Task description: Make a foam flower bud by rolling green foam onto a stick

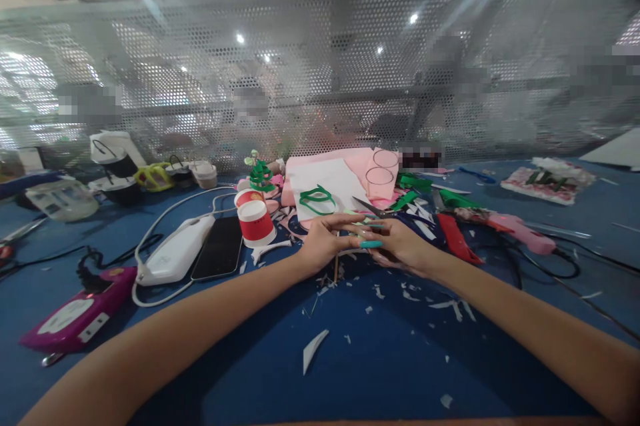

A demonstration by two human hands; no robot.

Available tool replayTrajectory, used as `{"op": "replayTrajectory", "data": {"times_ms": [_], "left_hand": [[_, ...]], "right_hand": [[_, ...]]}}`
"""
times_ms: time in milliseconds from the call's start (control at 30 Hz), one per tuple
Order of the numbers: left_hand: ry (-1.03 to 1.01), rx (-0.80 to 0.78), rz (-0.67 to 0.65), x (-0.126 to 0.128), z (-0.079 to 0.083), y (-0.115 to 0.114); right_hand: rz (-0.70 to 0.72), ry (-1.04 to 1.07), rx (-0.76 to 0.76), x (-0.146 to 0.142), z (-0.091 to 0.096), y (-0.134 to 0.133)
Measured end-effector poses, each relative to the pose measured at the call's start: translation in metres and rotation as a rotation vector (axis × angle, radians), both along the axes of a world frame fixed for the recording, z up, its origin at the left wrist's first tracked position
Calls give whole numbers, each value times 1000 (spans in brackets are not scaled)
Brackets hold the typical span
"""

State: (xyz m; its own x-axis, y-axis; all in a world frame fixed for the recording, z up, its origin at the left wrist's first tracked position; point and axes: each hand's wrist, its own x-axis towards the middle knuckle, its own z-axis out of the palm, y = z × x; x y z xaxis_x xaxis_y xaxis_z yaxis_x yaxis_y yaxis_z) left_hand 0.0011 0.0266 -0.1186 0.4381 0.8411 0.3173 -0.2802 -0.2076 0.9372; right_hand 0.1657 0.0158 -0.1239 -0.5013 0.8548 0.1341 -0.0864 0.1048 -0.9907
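Observation:
My left hand [325, 239] and my right hand [400, 243] meet fingertip to fingertip above the blue table. Both are closed in a pinch. A thin brown stick [337, 267] points down from under my left hand's fingers. Pale green paper [358, 218] shows by the fingertips; what lies between them is mostly hidden. Just behind are scissors [373, 206] with dark blades and a green paper strip loop [318, 199] on a white sheet [327, 176]. Left of my hands stands a red and white paper cup [255, 223].
A phone [218, 249], white power bank [177, 251] and purple power strip [80, 309] lie left. Right are a pink glue gun [520, 229], its cable and a red piece [457, 238]. Paper scraps [315, 351] litter the front. A perforated metal screen [320, 79] stands behind.

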Motion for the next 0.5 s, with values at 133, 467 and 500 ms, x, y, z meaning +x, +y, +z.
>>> {"op": "replayTrajectory", "data": {"times_ms": [133, 467, 500], "left_hand": [[12, -6, -19, 0, 0, -1], [-57, -43, 67, 0, 2, 1], [-59, -34, 75, 0, 1, 1]], "right_hand": [[33, -54, 36, 3, -3, 2], [33, 149, -121, -4, 3, -2], [14, 140, -117, -4, 2, -1]]}}
